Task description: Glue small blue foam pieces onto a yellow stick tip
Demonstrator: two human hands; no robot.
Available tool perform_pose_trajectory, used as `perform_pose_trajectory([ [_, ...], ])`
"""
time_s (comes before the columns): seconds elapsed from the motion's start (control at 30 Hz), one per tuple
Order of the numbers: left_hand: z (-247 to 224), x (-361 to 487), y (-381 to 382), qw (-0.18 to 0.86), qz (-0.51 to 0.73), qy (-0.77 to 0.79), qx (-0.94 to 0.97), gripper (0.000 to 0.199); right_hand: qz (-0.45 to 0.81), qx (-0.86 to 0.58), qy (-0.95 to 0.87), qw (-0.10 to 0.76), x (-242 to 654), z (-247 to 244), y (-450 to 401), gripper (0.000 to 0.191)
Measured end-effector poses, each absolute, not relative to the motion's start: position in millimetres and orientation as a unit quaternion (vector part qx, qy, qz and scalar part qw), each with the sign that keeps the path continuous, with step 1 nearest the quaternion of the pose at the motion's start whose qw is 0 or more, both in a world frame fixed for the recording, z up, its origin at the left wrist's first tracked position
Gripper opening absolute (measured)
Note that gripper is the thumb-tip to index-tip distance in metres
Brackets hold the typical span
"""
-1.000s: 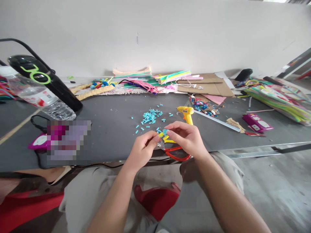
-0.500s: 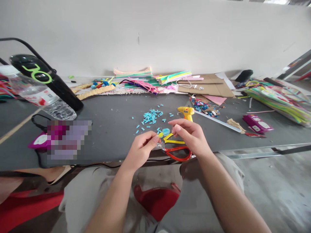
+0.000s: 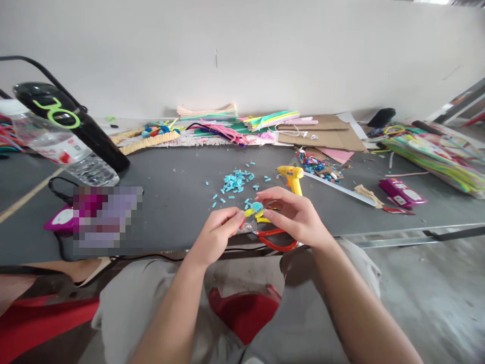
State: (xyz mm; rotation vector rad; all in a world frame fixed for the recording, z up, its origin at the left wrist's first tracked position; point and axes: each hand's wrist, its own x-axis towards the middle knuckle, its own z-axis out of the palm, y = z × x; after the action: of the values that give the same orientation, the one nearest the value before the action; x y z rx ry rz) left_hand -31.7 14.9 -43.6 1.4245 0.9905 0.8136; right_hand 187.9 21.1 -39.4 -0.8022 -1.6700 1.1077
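Note:
Pinched in my left hand (image 3: 220, 230) is a small pipe-cleaner piece (image 3: 256, 207) with a yellow stem and a fluffy light-blue end. My right hand (image 3: 293, 212) curves around the blue end from the right, thumb and forefinger apart; I cannot tell whether a fingertip touches it. Beneath the hands lie red-handled scissors (image 3: 278, 243), and a yellow strip (image 3: 267, 220) shows partly behind my right hand. Just beyond, short blue cut bits (image 3: 234, 181) form a loose pile. A yellow glue gun (image 3: 291, 177) rests past my right fingers, a long pale glue stick (image 3: 339, 188) at its back.
A black bottle (image 3: 91, 136) and a clear water bottle (image 3: 68, 151) stand at the left. Bundled pipe cleaners (image 3: 271, 120) and cardboard (image 3: 318, 134) line the wall. Purple boxes (image 3: 401, 193) and a bagged bundle (image 3: 435, 156) lie at the right. The grey table's (image 3: 170, 202) front edge is close.
My right hand has moved slightly left and closer to the blue end, its thumb now lower and further from the forefinger. My left hand still pinches the yellow stem.

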Motion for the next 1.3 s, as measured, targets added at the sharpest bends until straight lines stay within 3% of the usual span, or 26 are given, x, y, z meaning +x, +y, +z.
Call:
perform_pose_trajectory([
  [0.5, -39.9, -33.8, 14.1, 0.549, 0.328, 0.44, 0.631, 0.04, 0.44, -0.335, -0.702, 0.448, 187.3, -42.6, 21.9, 0.018],
  [0.9, -39.3, -35.8, 16.3, 0.593, 0.32, 0.426, 0.604, 0.04, 0.464, -0.304, -0.71, 0.434, 188.5, -39.5, 17.8, 0.037],
  [1.3, -38.0, -36.4, 14.1, 0.588, 0.308, 0.421, 0.619, 0.042, 0.447, -0.307, -0.702, 0.461, 186.4, -37.8, 14.4, 0.029],
])
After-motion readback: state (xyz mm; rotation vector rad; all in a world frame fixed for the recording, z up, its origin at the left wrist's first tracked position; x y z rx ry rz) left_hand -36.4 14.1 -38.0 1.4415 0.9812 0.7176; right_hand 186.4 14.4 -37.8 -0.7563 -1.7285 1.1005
